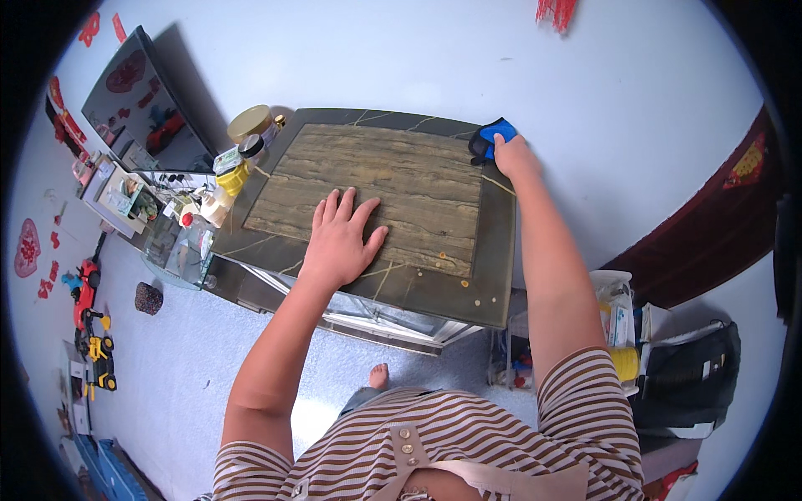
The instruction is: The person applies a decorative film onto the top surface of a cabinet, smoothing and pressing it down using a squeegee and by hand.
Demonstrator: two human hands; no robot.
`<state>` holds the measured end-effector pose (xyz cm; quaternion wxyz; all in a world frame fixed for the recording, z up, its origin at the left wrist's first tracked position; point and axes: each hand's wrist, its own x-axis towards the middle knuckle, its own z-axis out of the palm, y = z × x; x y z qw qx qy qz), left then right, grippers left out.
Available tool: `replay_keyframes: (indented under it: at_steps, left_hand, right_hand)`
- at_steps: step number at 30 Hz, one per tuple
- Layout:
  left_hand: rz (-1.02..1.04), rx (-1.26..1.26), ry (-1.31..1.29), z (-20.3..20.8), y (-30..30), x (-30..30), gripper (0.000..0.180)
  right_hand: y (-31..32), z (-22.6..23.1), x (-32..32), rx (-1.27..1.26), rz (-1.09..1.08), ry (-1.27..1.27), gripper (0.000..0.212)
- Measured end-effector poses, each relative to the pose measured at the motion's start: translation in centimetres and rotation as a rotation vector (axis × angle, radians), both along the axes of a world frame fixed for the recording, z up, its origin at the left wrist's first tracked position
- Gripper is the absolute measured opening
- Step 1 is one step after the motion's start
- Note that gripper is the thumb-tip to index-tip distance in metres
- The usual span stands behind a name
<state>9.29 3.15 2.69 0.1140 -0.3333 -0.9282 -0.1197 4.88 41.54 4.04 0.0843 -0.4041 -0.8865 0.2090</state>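
My left hand (341,238) lies flat on the dark marbled tabletop (368,167), fingers spread, with nothing in it. At the far right corner of the same top, my right hand (514,156) is closed on a blue cloth with black edging (495,138). The cloth rests over that corner, close to the wall, and part of it is hidden by the fingers. Several small pale and orange round spots (464,283) dot the near right part of the surface.
Left of the tabletop stand a round gold-lidded container (250,123), a dark-lidded jar (251,147) and a yellow container (232,177). A television (150,104) and a glass tank (175,246) are farther left. Toy vehicles (102,363) sit on the floor. A black bag (685,376) lies at right.
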Motion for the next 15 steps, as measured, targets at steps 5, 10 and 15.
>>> replay_keyframes:
  at_steps: [5, 10, 15]
  left_hand:
    - [-0.007, 0.004, 0.018, -0.3, 0.2, -0.3, 0.057]
    - [0.002, 0.016, 0.050, -0.5, -0.3, -0.5, 0.055]
    - [-0.003, 0.029, 0.066, -0.9, -0.1, -0.5, 0.055]
  right_hand:
    - [-0.8, -1.1, 2.5, 0.058, 0.024, 0.007, 0.069]
    - [-4.7, -0.5, 7.1, 0.077, 0.121, 0.025, 0.068]
    - [-7.3, -0.9, 12.2, 0.084, 0.204, 0.010, 0.070]
